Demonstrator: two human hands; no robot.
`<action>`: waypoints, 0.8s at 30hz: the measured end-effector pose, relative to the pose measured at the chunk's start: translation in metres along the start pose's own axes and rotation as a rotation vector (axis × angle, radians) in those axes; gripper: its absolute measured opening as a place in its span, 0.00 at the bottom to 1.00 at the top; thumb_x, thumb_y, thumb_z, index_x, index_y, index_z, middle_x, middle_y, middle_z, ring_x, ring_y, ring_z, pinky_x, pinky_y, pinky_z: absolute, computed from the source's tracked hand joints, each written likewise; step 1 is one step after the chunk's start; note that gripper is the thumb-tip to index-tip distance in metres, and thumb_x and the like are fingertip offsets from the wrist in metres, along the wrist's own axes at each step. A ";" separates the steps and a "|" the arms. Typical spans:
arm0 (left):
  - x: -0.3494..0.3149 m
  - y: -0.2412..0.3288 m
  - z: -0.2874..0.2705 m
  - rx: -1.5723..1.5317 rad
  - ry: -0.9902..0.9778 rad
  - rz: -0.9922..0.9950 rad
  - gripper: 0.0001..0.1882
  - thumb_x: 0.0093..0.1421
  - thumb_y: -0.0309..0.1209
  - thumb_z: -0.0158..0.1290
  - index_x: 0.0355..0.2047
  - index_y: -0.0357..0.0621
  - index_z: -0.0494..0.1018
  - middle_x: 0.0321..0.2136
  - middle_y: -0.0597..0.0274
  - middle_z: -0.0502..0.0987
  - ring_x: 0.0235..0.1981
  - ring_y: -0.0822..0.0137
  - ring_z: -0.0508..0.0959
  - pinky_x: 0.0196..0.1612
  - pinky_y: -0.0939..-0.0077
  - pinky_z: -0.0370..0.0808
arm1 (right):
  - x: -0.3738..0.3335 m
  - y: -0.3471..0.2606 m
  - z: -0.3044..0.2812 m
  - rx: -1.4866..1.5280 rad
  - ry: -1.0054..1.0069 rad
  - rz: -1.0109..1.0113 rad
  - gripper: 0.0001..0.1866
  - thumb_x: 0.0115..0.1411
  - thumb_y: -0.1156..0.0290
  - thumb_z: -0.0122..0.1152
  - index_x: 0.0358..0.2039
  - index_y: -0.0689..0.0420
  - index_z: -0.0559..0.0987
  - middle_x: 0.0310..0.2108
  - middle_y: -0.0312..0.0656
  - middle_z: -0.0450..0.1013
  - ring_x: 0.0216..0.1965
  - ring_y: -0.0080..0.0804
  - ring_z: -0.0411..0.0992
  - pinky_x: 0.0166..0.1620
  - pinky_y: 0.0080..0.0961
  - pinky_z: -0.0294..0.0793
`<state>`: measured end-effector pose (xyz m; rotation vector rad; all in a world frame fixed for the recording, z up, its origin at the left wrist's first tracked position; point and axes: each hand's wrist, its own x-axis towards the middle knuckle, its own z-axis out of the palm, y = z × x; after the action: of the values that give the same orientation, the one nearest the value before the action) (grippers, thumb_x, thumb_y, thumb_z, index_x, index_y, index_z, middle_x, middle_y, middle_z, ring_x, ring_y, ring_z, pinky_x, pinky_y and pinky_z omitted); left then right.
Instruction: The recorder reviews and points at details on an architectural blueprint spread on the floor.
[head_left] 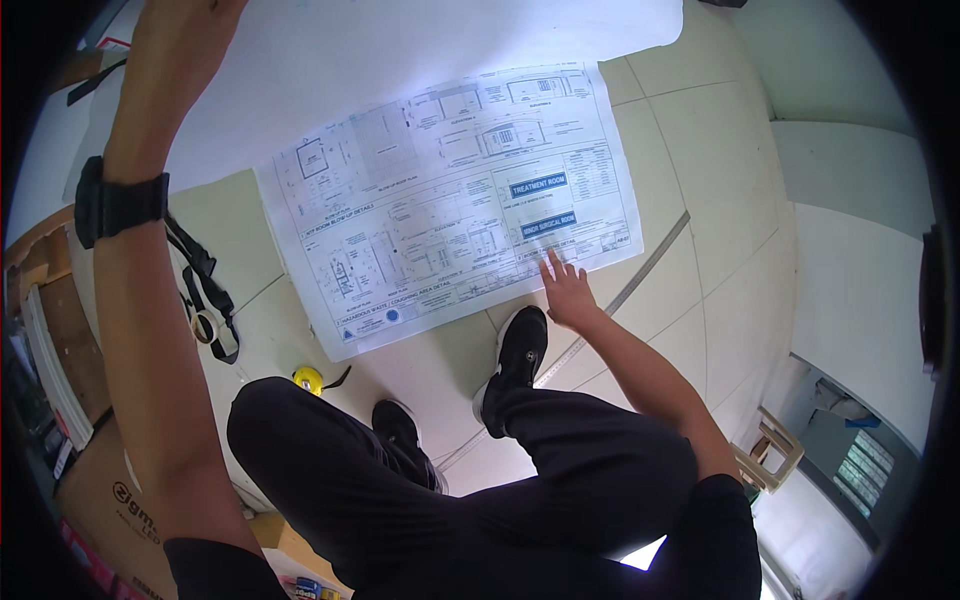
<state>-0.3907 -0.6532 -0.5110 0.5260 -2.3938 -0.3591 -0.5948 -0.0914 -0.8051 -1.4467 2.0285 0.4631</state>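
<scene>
A large blueprint sheet (470, 240) with plans, tables and two blue label boxes lies on the tiled floor before me. Over its far part, a big blank white sheet (400, 60) is lifted and curls up across the top of the view. My left hand (180, 35) is raised at the top left, against that white sheet; its fingers are cut off or hidden, so their grip does not show. At the blueprint's near right edge, my right hand (570, 292) rests with fingers spread, fingertips touching the paper.
A yellow tape measure (309, 380) and a black strap (205, 290) lie on the floor at left. A long metal ruler (650, 262) runs slantwise by the blueprint. My black shoes (520, 350) stand close to its near edge. A cardboard box (110, 490) is at lower left.
</scene>
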 end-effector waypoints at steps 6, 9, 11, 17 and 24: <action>0.068 0.118 0.046 0.462 -0.072 -0.388 0.09 0.62 0.27 0.58 0.33 0.32 0.73 0.28 0.47 0.78 0.29 0.54 0.78 0.35 0.66 0.71 | -0.012 0.013 0.003 0.002 -0.027 0.038 0.40 0.55 0.76 0.60 0.69 0.62 0.59 0.73 0.56 0.48 0.65 0.56 0.62 0.63 0.62 0.62; 0.037 0.135 0.039 0.445 -0.084 -0.431 0.08 0.62 0.27 0.58 0.33 0.33 0.73 0.28 0.48 0.77 0.29 0.54 0.77 0.36 0.66 0.71 | -0.013 0.015 0.005 0.015 -0.035 0.048 0.40 0.55 0.75 0.60 0.69 0.62 0.59 0.73 0.56 0.48 0.65 0.57 0.61 0.64 0.63 0.62; 0.023 0.125 0.025 0.243 0.023 0.051 0.08 0.63 0.27 0.57 0.33 0.33 0.73 0.27 0.48 0.77 0.30 0.54 0.76 0.36 0.66 0.71 | -0.014 0.017 0.005 0.014 -0.035 0.056 0.40 0.56 0.75 0.60 0.69 0.62 0.59 0.73 0.56 0.48 0.65 0.57 0.61 0.63 0.63 0.62; 0.011 0.049 0.028 0.282 -0.144 -0.065 0.20 0.71 0.49 0.50 0.55 0.52 0.77 0.42 0.57 0.84 0.34 0.59 0.84 0.42 0.72 0.78 | -0.009 0.013 0.004 0.007 -0.051 0.042 0.39 0.57 0.74 0.59 0.69 0.62 0.59 0.73 0.56 0.48 0.66 0.58 0.60 0.63 0.64 0.61; 0.010 0.039 0.022 0.376 -0.150 -0.141 0.25 0.70 0.53 0.49 0.60 0.56 0.75 0.47 0.57 0.83 0.33 0.69 0.84 0.41 0.74 0.79 | -0.006 0.008 0.001 -0.004 -0.063 0.034 0.37 0.60 0.74 0.56 0.70 0.62 0.58 0.74 0.55 0.47 0.68 0.58 0.58 0.64 0.64 0.61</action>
<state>-0.4228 -0.6204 -0.5078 0.8670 -2.5903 -0.0038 -0.6001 -0.0838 -0.8025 -1.3845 2.0060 0.5207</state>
